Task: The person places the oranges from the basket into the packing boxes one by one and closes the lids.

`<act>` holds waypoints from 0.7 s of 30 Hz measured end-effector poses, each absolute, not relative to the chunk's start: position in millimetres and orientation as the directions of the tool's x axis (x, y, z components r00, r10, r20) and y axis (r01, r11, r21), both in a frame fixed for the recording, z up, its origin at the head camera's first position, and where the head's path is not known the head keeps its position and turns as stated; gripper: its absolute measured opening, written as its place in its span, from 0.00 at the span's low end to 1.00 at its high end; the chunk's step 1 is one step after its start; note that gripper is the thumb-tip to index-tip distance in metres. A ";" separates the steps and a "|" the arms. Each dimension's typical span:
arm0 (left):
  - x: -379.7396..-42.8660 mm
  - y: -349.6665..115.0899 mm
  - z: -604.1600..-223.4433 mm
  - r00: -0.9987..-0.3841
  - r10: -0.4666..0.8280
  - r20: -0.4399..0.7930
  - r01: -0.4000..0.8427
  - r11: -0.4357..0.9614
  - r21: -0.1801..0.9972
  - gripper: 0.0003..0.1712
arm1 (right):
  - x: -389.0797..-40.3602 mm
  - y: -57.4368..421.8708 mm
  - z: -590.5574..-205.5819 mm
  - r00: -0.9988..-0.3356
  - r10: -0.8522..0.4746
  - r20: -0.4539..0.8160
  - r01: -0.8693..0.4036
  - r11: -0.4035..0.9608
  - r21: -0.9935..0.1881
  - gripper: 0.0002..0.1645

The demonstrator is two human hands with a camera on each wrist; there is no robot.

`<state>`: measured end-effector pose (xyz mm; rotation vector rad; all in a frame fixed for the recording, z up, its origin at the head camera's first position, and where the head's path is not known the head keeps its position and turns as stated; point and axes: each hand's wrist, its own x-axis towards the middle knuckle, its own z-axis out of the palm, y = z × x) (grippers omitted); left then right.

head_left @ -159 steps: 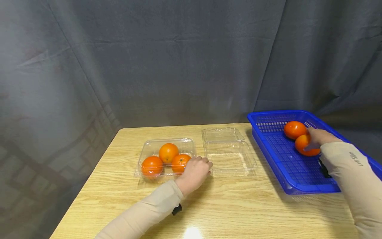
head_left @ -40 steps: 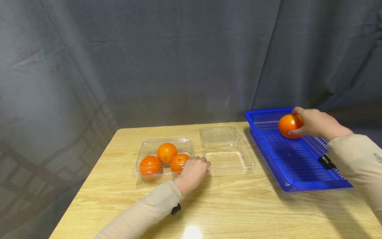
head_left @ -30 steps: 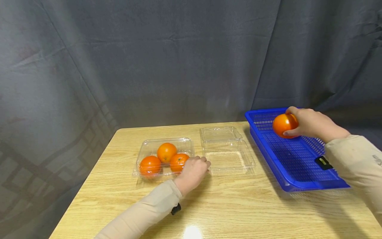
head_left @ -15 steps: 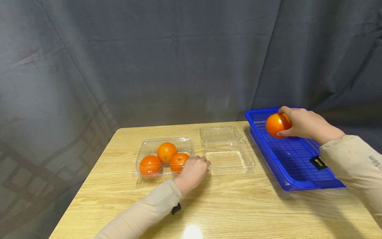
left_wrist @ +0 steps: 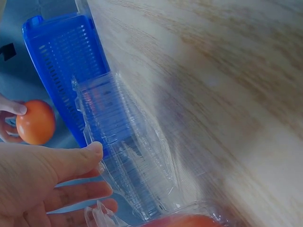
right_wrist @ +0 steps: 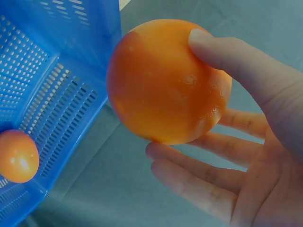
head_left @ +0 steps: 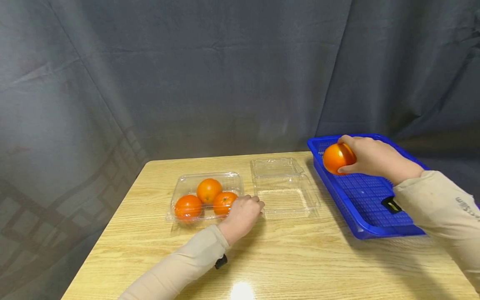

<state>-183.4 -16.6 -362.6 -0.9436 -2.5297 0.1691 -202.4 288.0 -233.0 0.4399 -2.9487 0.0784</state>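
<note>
My right hand (head_left: 378, 158) grips an orange (head_left: 338, 158) between thumb and fingers, held above the left wall of the blue basket (head_left: 358, 218). In the right wrist view the thumb presses on the top of the orange (right_wrist: 165, 85), with fingers behind and below it. My left hand (head_left: 243, 216) pinches the near-left corner of an open clear plastic clamshell (head_left: 286, 200). The left wrist view has the thumb (left_wrist: 80, 161) on the rim of this clamshell (left_wrist: 137, 165). Nothing lies inside it.
Left of it stands a second clear clamshell (head_left: 180, 187) holding three oranges (head_left: 209, 191). Another orange-red fruit (right_wrist: 19, 156) sits in the basket; my right hand hides it from the head view. A grey curtain (head_left: 225, 83) hangs behind the wooden table (head_left: 300, 266).
My right hand has picked the orange out of the basket and carried it leftward, to over the basket's left wall. The left hand stays at the same clamshell corner.
</note>
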 end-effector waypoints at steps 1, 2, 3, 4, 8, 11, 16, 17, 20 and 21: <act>-183.3 -16.6 -362.6 -0.676 0.648 0.351 0.596 0.761 -0.257 0.09 | -202.0 286.7 -233.2 -0.943 -0.288 0.165 -0.296 0.955 -0.028 0.37; -183.4 -16.5 -362.6 -0.677 0.648 0.349 0.597 0.761 -0.255 0.09 | -201.5 285.4 -233.5 -0.943 -0.290 0.165 -0.299 0.954 -0.028 0.37; -183.4 -16.6 -362.6 -0.678 0.648 0.347 0.597 0.761 -0.254 0.09 | -201.1 284.2 -233.9 -0.942 -0.293 0.166 -0.301 0.953 -0.027 0.37; -183.4 -16.6 -362.6 -0.679 0.648 0.346 0.597 0.761 -0.255 0.09 | -200.6 283.2 -234.2 -0.941 -0.295 0.168 -0.303 0.953 -0.026 0.37; -183.6 -16.6 -362.8 -0.679 0.650 0.341 0.598 0.759 -0.257 0.09 | -199.1 279.7 -235.1 -0.940 -0.300 0.162 -0.307 0.951 -0.020 0.37; -183.8 -16.4 -363.0 -0.680 0.650 0.338 0.597 0.759 -0.259 0.09 | -198.6 277.2 -234.9 -0.942 -0.304 0.144 -0.309 0.951 -0.017 0.38; -183.9 -16.0 -363.8 -0.679 0.651 0.339 0.599 0.759 -0.257 0.08 | -197.2 273.0 -235.6 -0.937 -0.322 0.136 -0.325 0.946 -0.004 0.38; -183.9 -16.0 -363.9 -0.679 0.651 0.339 0.599 0.758 -0.258 0.08 | -196.9 272.3 -236.0 -0.935 -0.326 0.139 -0.329 0.944 0.000 0.38; -183.8 -16.0 -363.7 -0.679 0.651 0.339 0.598 0.758 -0.260 0.08 | -196.3 269.8 -237.5 -0.927 -0.344 0.150 -0.346 0.938 0.010 0.37; -183.7 -15.9 -363.7 -0.679 0.651 0.338 0.598 0.758 -0.260 0.08 | -196.0 268.8 -238.0 -0.926 -0.346 0.153 -0.349 0.937 0.010 0.37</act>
